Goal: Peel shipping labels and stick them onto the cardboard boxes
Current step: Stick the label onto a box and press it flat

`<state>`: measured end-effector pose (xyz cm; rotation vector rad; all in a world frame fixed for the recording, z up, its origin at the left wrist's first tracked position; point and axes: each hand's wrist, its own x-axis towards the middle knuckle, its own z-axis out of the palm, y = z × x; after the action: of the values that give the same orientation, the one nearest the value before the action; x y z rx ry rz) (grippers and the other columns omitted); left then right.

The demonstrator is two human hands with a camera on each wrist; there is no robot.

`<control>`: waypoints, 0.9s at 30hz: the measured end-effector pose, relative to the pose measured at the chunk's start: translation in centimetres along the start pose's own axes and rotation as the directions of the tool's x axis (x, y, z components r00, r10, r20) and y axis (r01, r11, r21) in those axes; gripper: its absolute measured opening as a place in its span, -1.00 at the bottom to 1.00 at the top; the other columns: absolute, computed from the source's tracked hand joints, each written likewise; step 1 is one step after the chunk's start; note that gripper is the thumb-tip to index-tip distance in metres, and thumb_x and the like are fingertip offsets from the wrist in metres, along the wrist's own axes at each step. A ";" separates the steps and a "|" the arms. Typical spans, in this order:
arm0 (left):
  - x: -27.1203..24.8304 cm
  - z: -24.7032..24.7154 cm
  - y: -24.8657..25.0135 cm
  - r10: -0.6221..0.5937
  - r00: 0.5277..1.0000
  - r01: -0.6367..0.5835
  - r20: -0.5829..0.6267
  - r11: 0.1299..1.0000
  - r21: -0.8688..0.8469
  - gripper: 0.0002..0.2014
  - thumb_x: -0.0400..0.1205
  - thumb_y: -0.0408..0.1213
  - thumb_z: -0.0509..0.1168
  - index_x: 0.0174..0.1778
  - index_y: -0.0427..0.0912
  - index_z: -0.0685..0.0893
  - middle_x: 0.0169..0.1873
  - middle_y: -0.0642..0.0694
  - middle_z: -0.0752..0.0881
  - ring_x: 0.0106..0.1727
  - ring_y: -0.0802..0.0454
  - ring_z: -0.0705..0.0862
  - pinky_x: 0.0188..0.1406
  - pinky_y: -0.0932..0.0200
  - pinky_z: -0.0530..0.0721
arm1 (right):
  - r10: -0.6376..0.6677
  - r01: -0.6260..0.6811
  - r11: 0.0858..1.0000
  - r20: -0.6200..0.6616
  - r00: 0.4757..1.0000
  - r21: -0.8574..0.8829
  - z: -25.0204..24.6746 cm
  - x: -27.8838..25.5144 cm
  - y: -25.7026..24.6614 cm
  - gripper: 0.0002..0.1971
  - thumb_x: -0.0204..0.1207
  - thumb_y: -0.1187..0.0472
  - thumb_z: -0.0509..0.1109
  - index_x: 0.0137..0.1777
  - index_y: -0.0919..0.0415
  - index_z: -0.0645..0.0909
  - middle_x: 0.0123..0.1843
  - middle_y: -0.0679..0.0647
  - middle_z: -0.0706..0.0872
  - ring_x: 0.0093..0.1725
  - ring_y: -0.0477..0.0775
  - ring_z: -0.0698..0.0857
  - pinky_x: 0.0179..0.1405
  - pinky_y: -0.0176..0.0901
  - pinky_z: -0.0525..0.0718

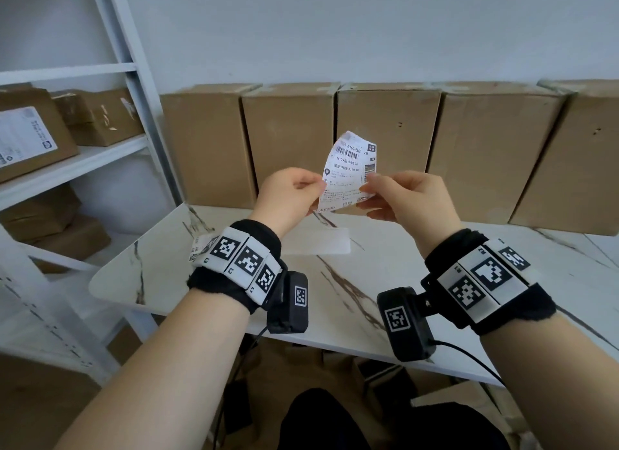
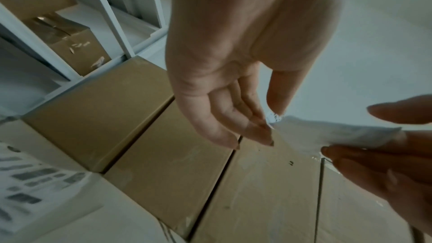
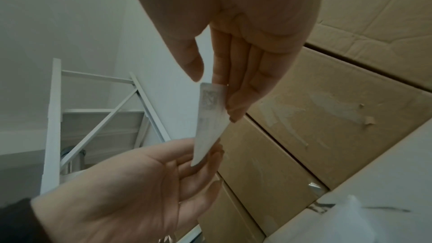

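Note:
A white shipping label (image 1: pixel 348 171) with barcodes and printed text is held in the air in front of a row of upright cardboard boxes (image 1: pixel 385 134). My left hand (image 1: pixel 291 195) pinches its left edge and my right hand (image 1: pixel 398 198) pinches its right edge. The label curls backward at its top. In the left wrist view the label (image 2: pixel 311 134) stretches between my left fingertips (image 2: pixel 264 128) and the right hand (image 2: pixel 374 154). In the right wrist view the label (image 3: pixel 210 117) appears edge-on between both hands. A blank white backing sheet (image 1: pixel 321 241) lies on the table below.
The marble-pattern table (image 1: pixel 385 282) carries several brown boxes along the wall. A white metal shelf (image 1: pixel 110 154) at the left holds more boxes, one (image 1: pixel 30 134) bearing a label. Printed label sheets (image 2: pixel 35 188) lie at the table's left end.

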<state>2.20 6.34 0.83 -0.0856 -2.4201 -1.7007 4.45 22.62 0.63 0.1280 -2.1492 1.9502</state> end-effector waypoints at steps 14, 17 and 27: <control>-0.3 2.5 4.0 0.156 0.987 -0.157 -0.026 0.985 -0.073 -0.81 0.52 -0.33 0.44 0.01 -0.08 0.62 -0.06 -0.12 0.79 -0.12 0.05 0.76 0.00 0.14 0.70 | -0.091 0.088 0.996 -0.125 0.988 -0.029 -5.2 -0.6 -1.5 -0.75 0.37 0.50 0.50 -0.27 0.20 0.51 -0.19 0.22 0.75 -0.24 0.12 0.78 -0.20 -0.13 0.81; -0.6 3.6 5.0 0.179 0.984 -0.177 0.022 0.982 -0.072 -0.81 0.54 -0.32 0.43 0.02 -0.07 0.62 -0.14 -0.07 0.79 -0.21 0.12 0.75 -0.11 0.23 0.70 | -0.130 0.124 0.991 -0.177 0.976 -0.049 -6.6 -0.4 -2.0 -0.73 0.36 0.46 0.52 -0.26 0.15 0.52 -0.13 0.21 0.76 -0.17 0.15 0.78 -0.12 -0.08 0.79; -0.8 8.4 8.8 0.224 0.962 -0.209 0.153 0.972 -0.112 -0.93 0.59 -0.36 0.36 -0.08 -0.10 0.64 -0.30 0.03 0.76 -0.50 0.32 0.69 -0.38 0.41 0.65 | -0.199 0.161 0.974 -0.267 0.943 -0.159 -12.3 -0.7 -3.1 -0.71 0.36 0.42 0.53 0.09 0.21 0.73 -0.09 0.08 0.78 -0.25 -0.05 0.72 -0.09 -0.27 0.72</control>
<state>3.37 17.25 6.04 -0.5048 -2.3363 -1.7680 7.23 34.40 4.55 0.0202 -1.9973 1.6089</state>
